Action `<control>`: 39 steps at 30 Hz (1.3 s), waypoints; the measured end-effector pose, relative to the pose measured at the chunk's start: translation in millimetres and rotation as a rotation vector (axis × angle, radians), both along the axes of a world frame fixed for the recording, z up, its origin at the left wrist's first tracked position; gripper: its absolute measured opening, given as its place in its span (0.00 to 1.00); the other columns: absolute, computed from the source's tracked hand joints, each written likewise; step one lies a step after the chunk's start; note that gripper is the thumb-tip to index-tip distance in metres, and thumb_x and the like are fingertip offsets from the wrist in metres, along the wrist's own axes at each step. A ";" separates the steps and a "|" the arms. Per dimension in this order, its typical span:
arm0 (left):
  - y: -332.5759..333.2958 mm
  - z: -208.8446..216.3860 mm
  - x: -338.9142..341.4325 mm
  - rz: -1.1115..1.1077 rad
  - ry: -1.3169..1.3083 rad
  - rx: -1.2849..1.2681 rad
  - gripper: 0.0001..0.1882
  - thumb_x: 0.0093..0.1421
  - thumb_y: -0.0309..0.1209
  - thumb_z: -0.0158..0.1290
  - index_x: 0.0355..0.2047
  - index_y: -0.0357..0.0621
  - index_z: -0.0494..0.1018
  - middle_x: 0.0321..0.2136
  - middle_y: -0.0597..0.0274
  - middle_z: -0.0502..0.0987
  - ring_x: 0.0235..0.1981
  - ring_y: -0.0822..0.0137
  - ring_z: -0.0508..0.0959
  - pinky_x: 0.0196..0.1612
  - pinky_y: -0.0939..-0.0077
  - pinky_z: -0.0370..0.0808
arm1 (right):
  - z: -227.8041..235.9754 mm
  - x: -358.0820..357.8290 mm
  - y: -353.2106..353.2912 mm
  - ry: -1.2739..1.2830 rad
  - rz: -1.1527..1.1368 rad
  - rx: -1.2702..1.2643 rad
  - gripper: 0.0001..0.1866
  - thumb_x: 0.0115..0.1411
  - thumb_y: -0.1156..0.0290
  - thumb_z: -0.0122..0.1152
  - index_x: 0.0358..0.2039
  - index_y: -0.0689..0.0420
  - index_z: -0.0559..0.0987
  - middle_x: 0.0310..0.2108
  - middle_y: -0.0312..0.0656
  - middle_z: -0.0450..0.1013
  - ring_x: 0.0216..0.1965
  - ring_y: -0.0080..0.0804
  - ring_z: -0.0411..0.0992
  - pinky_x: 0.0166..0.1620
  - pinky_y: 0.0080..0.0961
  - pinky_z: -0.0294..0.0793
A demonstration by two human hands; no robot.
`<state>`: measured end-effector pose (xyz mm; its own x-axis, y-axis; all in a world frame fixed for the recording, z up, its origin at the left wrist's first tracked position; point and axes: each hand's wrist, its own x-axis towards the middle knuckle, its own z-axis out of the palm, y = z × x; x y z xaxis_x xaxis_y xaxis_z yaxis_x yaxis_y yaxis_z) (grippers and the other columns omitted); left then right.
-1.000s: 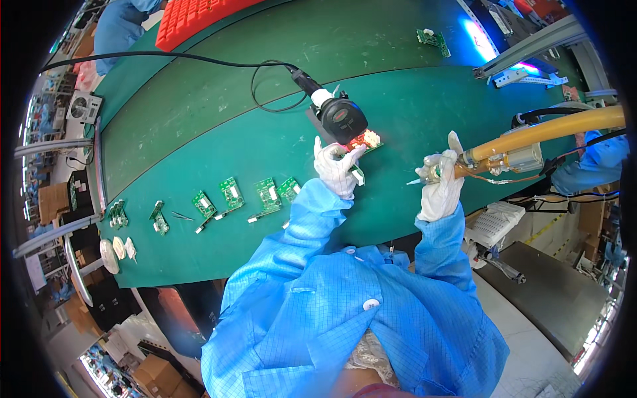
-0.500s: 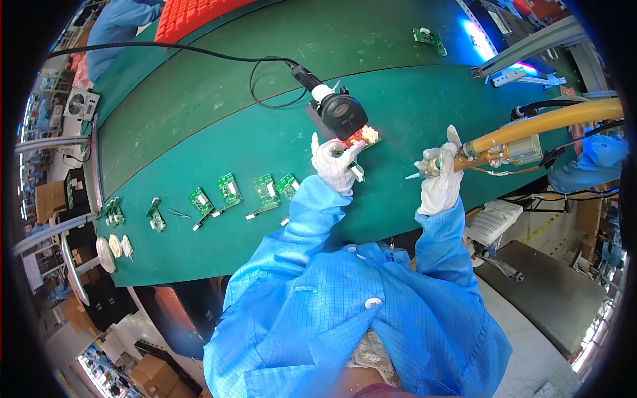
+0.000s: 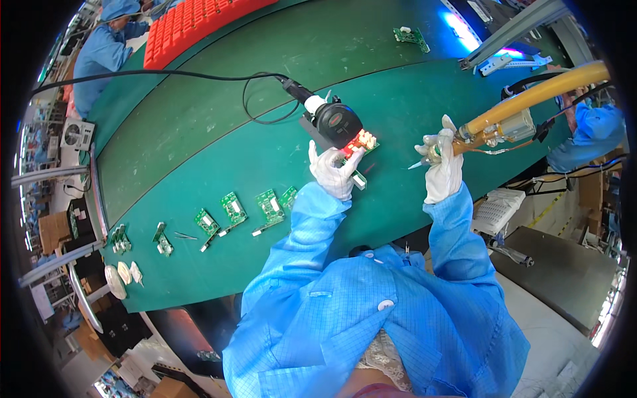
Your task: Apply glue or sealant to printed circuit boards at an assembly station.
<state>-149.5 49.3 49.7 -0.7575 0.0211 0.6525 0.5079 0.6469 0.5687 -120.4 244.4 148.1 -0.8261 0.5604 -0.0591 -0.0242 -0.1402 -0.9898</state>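
My left hand (image 3: 334, 172), in a white glove, grips a small green circuit board (image 3: 359, 180) by its near end. The board's far part lies under a black scanner-like device (image 3: 337, 126), whose red light falls on it. To the right, my gloved right hand (image 3: 443, 166) is closed round the front of a dispensing tool (image 3: 511, 126) with a thick yellow tube. Its pale pointed nozzle (image 3: 416, 165) aims left toward the board, with a gap between them. Fingers of the left hand hide part of the board.
More circuit boards (image 3: 233, 208) lie in a row at the left, with tweezers (image 3: 186, 236) and pale finger-shaped pieces (image 3: 124, 272) nearby. A black cable (image 3: 166, 71) crosses the bench. A red tray (image 3: 192, 30) stands far left, near another person (image 3: 99, 63). Another board (image 3: 411, 38) lies at the back.
The whole view has shifted and tilted slightly. The nozzle now points a little more upward in the picture; both hands keep their hold, and the board stays under the red light.
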 end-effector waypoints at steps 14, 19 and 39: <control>0.8 -3.6 5.7 -0.002 0.168 -0.159 0.21 0.37 0.30 0.65 0.34 0.72 0.80 0.26 0.69 0.65 0.29 0.67 0.73 0.55 0.38 0.63 | 4.5 6.1 2.6 -0.081 0.052 0.100 0.35 0.64 0.43 0.44 0.61 0.56 0.61 0.32 0.37 0.70 0.31 0.27 0.73 0.33 0.20 0.68; 8.0 -10.3 5.5 0.144 0.231 -0.108 0.19 0.38 0.33 0.67 0.32 0.74 0.80 0.26 0.71 0.65 0.28 0.68 0.72 0.55 0.37 0.63 | 7.4 10.7 2.6 -0.107 0.071 0.063 0.35 0.63 0.42 0.45 0.61 0.55 0.61 0.32 0.37 0.69 0.31 0.27 0.72 0.33 0.21 0.68; 12.8 -15.7 3.1 0.216 0.224 -0.125 0.16 0.34 0.35 0.70 0.26 0.67 0.80 0.28 0.72 0.66 0.28 0.69 0.72 0.55 0.39 0.64 | 8.2 10.5 7.1 -0.117 0.070 0.075 0.36 0.62 0.41 0.47 0.61 0.54 0.61 0.33 0.38 0.69 0.31 0.27 0.72 0.34 0.21 0.67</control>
